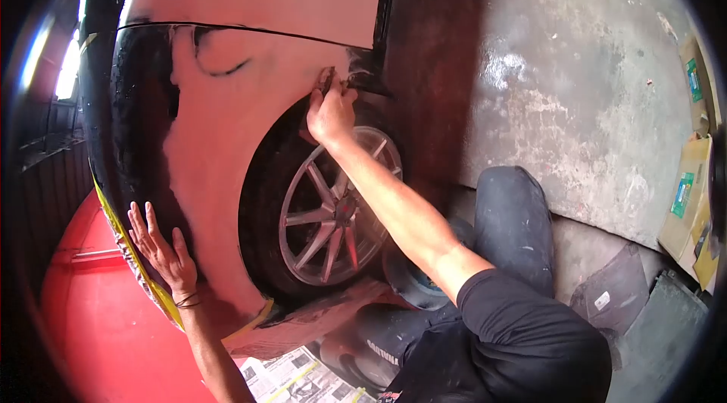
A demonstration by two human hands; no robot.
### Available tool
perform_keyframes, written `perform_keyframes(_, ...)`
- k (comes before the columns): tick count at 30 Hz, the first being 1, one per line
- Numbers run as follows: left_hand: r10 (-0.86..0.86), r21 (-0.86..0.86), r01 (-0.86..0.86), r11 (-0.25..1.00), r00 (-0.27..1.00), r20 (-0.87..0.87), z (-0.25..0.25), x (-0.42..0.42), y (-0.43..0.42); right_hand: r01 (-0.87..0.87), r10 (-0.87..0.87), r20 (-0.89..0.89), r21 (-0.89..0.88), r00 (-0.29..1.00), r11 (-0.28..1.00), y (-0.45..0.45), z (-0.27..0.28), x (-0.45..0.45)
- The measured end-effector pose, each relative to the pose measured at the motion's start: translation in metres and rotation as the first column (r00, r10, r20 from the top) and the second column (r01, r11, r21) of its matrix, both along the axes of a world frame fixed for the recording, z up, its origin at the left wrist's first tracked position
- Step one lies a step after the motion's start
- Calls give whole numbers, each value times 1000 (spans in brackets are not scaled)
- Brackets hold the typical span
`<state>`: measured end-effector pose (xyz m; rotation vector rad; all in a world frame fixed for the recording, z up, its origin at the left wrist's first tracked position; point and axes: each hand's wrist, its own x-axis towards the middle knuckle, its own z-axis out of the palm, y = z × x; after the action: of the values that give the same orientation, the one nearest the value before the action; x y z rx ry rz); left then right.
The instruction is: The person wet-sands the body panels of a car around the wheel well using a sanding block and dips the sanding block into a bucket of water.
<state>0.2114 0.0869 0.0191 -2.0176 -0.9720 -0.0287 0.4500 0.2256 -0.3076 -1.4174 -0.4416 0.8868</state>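
The right hand [333, 114] holds a small dark pad [327, 79] in a tight pinch. The pad is up against the pale pink car panel [208, 145], just above the round edge over the wheel [341, 212]. It pokes out past the fingertips, so it is on the far side of the hand from the arm. Its long side seems to run up and down in the view, with a small tilt. The fingers hide part of it, so I can't tell its full shape.

The left hand [163, 255] has its fingers spread wide and holds nothing. It seems to lie on the dark part of the car, low on the left, near the yellow tape [121, 232]. It is well apart from the pad, so of the 2 hands, the right is the near 1.

The right arm reaches across in front of the wheel. A dark curved line [223, 71] is on the panel, to the left of the pad. Newspaper [299, 380] is at the bottom, below the car.
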Motion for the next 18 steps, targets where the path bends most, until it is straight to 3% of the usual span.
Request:
perform_keyframes(3,-9,-3,9,1000,1000,2,2,-1,4,-66,62,-40,-114,997,991,19,-3,35)
perform_keyframes(4,-8,4,8,1000,1000,8,1,-2,3,-137,109,-191,-144,976,980,28,-2,43)
perform_keyframes(9,-14,11,14,1000,1000,-2,-2,0,1,-121,111,-87,-110,990,987,6,8,30)
perform_keyframes(13,-10,-4,10,1000,1000,4,1,3,-1,-180,140,-278,-123,950,976,16,11,53)
perform_keyframes(17,-10,-2,10,1000,1000,2,2,0,1,-34,26,159,49,987,998,2,-1,8)
perform_keyframes(18,-3,-1,3,1000,1000,-5,2,1,3,4,-3,-128,6,992,1000,11,-6,19)
